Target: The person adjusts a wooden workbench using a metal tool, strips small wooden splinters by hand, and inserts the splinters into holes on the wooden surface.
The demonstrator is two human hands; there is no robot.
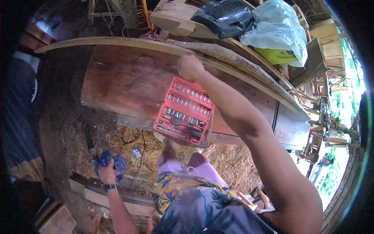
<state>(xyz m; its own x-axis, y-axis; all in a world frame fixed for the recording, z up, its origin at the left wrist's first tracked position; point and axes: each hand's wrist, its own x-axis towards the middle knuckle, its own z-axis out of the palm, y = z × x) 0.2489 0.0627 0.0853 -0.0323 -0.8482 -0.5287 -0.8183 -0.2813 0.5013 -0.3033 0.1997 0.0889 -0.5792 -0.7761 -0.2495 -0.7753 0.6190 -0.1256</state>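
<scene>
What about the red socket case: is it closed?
No, the red socket case lies open, its rows of sockets showing.

Before us, the socket set (185, 111) lies at the near edge of the worktop (117, 78), the tool (120, 165) in our left grip (106, 173) to its left, a bag (276, 29) behind at right, shavings (230, 163) below.
</scene>
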